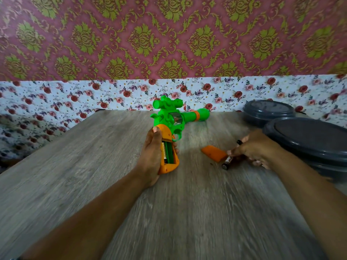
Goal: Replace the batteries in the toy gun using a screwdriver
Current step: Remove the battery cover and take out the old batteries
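1. Cover's off: the orange battery cover (214, 155) lies loose on the table (93, 175), well apart from the toy gun (170, 128), so I take the unscrewing as done.
2. Left hand (150, 156) wraps the orange grip from the side, thumb up on its top edge, holding the gun upright with the open battery bay (168, 152) facing me and the barrel pointing away to the right.
3. Bay looks half filled: one battery in the bay (163, 152) sits in the left slot; the right slot shows bare green.
4. Right hand (253, 150) is down on the table beside the cover, fingers curled around a dark screwdriver handle (239, 142), fingertips touching the loose battery (226, 162). Blurred, so I can't tell if it's pinched yet.
5. Can't judge whether either cell is old or new.
6. Left, by my read: finish the swap, refit the cover, drive the screw. No screw visible to me.
7. Count: one gun, one cover, two batteries in sight, one screwdriver, two dark lidded tubs (300, 136) at right.
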